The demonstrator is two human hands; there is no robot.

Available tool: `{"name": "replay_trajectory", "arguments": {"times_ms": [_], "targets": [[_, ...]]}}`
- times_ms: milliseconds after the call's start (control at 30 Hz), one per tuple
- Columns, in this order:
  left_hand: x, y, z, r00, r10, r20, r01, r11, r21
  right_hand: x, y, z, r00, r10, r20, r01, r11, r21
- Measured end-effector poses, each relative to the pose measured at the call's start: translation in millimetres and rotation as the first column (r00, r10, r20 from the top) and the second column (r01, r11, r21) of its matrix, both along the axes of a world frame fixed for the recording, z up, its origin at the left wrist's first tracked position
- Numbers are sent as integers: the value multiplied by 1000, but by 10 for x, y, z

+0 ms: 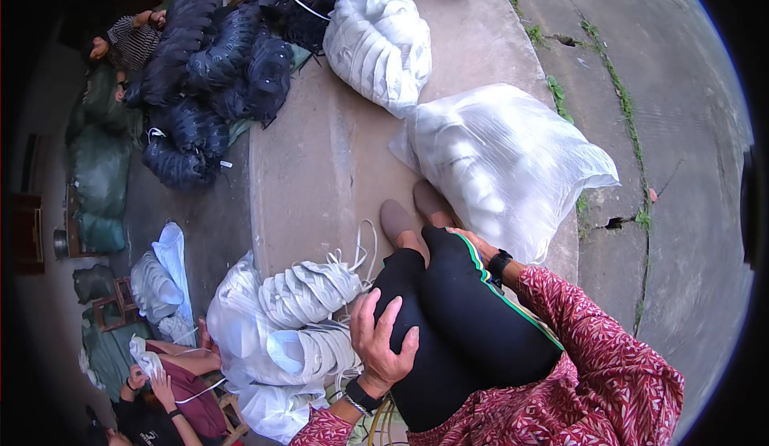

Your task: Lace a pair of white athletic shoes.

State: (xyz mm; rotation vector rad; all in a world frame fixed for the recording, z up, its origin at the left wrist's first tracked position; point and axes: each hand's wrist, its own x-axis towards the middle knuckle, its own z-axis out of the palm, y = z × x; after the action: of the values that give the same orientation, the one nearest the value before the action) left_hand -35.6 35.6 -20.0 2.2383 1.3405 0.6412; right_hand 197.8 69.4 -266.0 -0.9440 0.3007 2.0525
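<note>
My left hand (pixel 386 340) hovers over or rests on my left thigh, in black trousers (pixel 473 318). Its fingers are spread and hold nothing. Just left of it lie a nested stack of white shoe uppers (pixel 308 292) with loose laces and a second white stack (pixel 320 354), partly in a clear plastic bag (pixel 239 318). My right hand (pixel 478 246) lies against the outer side of my right knee. Its fingers reach along the knee and are partly hidden; I see nothing in them. Beyond that knee sits a full white plastic bag (pixel 505 165).
Farther off stands a coiled stack of white uppers (pixel 378 45). Piles of black uppers (pixel 212 77) lie at the far left. One person (pixel 172 398) at the lower left handles a white piece; another (pixel 136 41) is behind the black piles. A step edge (pixel 255 181) runs along the floor.
</note>
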Motion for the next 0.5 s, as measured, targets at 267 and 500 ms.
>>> {"name": "replay_trajectory", "arguments": {"times_ms": [267, 500], "targets": [[-58, 72, -33, 1000, -16, 16, 17, 999, -31, 24, 80, -457, 935, 201, 291, -232, 970, 75], [-34, 68, 4, 999, -8, 45, 9, 1000, -6, -142, -257, -857, 560, -183, 808, -376, 813, 444]]}}
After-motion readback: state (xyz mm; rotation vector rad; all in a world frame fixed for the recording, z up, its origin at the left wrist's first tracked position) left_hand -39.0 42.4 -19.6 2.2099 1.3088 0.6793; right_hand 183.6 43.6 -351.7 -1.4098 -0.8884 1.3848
